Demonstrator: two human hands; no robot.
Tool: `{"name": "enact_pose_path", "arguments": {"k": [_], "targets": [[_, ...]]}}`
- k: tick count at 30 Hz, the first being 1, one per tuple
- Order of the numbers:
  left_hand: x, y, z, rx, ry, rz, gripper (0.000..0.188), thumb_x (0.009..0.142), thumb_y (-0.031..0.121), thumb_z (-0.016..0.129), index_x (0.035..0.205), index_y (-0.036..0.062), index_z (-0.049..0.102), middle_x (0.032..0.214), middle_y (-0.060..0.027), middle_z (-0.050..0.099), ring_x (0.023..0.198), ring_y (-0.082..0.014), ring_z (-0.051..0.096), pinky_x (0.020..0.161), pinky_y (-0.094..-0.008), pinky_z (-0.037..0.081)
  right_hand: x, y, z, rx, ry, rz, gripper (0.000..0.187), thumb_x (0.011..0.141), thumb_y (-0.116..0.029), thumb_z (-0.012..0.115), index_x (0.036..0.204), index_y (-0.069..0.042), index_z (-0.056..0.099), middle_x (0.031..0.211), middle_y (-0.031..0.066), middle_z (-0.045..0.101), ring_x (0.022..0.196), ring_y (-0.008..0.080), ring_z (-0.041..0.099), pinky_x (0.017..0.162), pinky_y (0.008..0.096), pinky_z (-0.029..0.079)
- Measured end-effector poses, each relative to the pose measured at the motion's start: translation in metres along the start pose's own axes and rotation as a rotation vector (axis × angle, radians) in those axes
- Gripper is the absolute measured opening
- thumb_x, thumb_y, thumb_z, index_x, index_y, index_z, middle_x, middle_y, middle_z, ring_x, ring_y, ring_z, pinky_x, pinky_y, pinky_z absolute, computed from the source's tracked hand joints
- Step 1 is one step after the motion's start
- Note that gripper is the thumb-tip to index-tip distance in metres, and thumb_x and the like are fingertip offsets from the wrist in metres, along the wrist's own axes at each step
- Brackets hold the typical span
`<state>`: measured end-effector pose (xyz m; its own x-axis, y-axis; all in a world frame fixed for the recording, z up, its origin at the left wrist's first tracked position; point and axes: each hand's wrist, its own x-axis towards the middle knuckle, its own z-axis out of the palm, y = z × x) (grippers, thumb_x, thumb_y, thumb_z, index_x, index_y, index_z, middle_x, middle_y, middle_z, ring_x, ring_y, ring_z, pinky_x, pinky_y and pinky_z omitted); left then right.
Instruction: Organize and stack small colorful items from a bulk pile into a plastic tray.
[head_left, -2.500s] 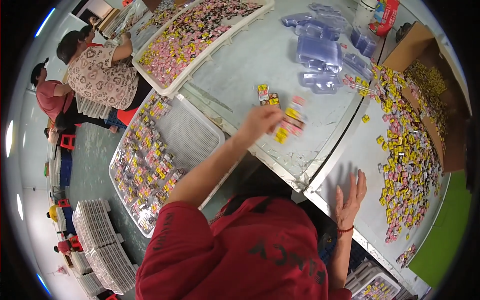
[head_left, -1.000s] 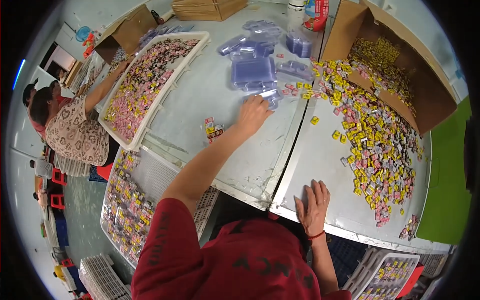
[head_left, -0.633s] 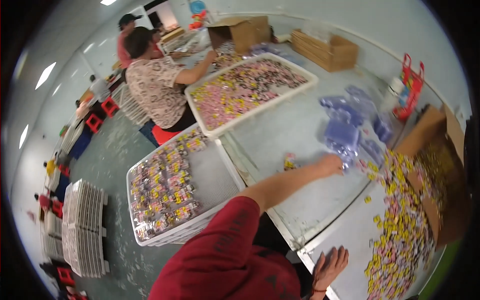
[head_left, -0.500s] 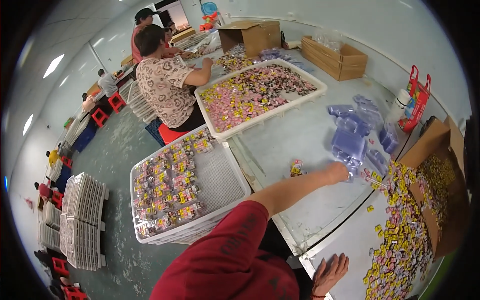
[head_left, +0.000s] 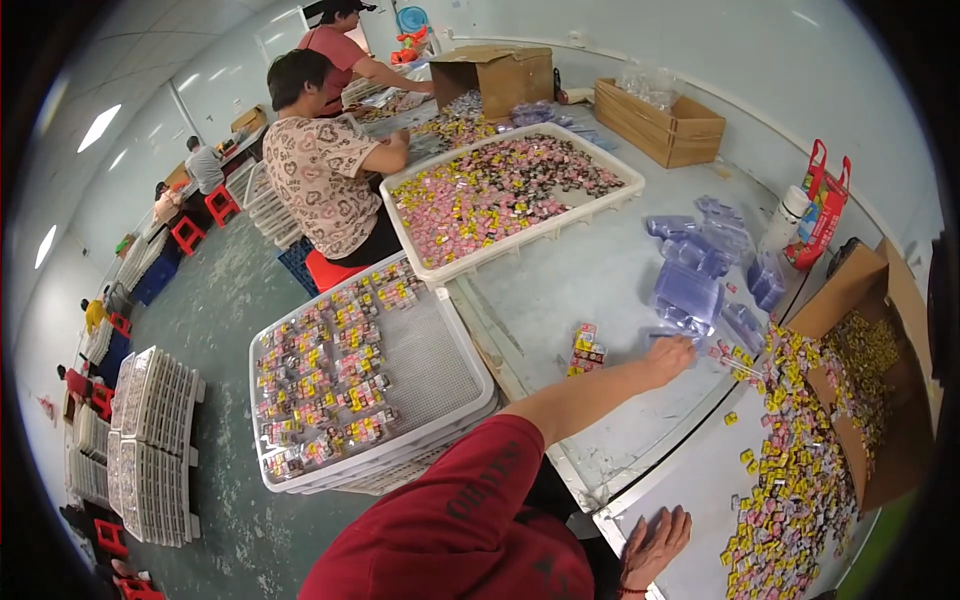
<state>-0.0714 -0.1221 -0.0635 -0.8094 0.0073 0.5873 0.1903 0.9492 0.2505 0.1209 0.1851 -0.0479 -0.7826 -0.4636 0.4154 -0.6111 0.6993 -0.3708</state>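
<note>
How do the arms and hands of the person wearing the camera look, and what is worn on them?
The left hand and its forearm are bare, below a short dark red sleeve with dark printed lettering. The right hand is bare too, with a thin red band at the wrist. No gloves or rings are visible.

Workroom, interior. Pale walls; grey-green concrete floor, scuffed. Long grey worktables set end to end. Red plastic stools along the left side. Stacks of white mesh trays on the floor. Ceiling light panels lit.
</note>
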Motion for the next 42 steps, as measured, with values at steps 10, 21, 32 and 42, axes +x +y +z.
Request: {"name": "enact_pose_path", "arguments": {"k": [10,21,32,42], "targets": [[0.020,-0.014,-0.014,-0.370,-0.163,-0.565,0.017,0.069,0.030,0.072,0.069,0.0130,0.070,0.072,-0.0071,0.069,0.069,-0.0260,0.066,0.065,-0.0406,0.053,-0.001,-0.003,-0.001,-0.001,-0.009,0.013,0.039,0.087,-0.021,0.061,0.117,0.002,0.054,0.129,0.0230,0.048,0.124,0.0449,0.038,0.102,0.0541,0.032],[0.026,-0.015,-0.020,-0.376,-0.240,-0.618,0.030,0.065,0.038,0.078,0.067,0.0099,0.067,0.076,-0.0079,0.068,0.072,-0.0240,0.066,0.066,-0.0376,0.051,-0.004,-0.001,0.001,-0.003,-0.019,0.010,0.040,0.088,-0.022,0.060,0.119,0.001,0.054,0.131,0.0228,0.046,0.125,0.0445,0.038,0.103,0.0548,0.031],[0.031,-0.009,-0.021,-0.542,-0.226,-0.701,0.039,0.080,0.043,0.067,0.075,0.0045,0.065,0.078,-0.0123,0.067,0.076,-0.0288,0.064,0.069,-0.0389,0.050,-0.006,-0.002,0.001,-0.031,-0.019,0.032,0.040,0.086,-0.020,0.061,0.119,0.001,0.053,0.131,0.0217,0.046,0.126,0.0435,0.037,0.103,0.0545,0.031],[0.039,0.008,-0.041,-0.527,0.046,-0.520,0.025,0.084,0.029,0.067,0.082,0.0058,0.058,0.073,-0.0142,0.064,0.068,-0.0334,0.061,0.062,-0.0428,0.045,0.001,-0.010,-0.005,-0.019,-0.026,0.051,0.038,0.085,-0.018,0.062,0.117,0.000,0.053,0.130,0.0214,0.045,0.124,0.0429,0.039,0.103,0.0540,0.031]]}}
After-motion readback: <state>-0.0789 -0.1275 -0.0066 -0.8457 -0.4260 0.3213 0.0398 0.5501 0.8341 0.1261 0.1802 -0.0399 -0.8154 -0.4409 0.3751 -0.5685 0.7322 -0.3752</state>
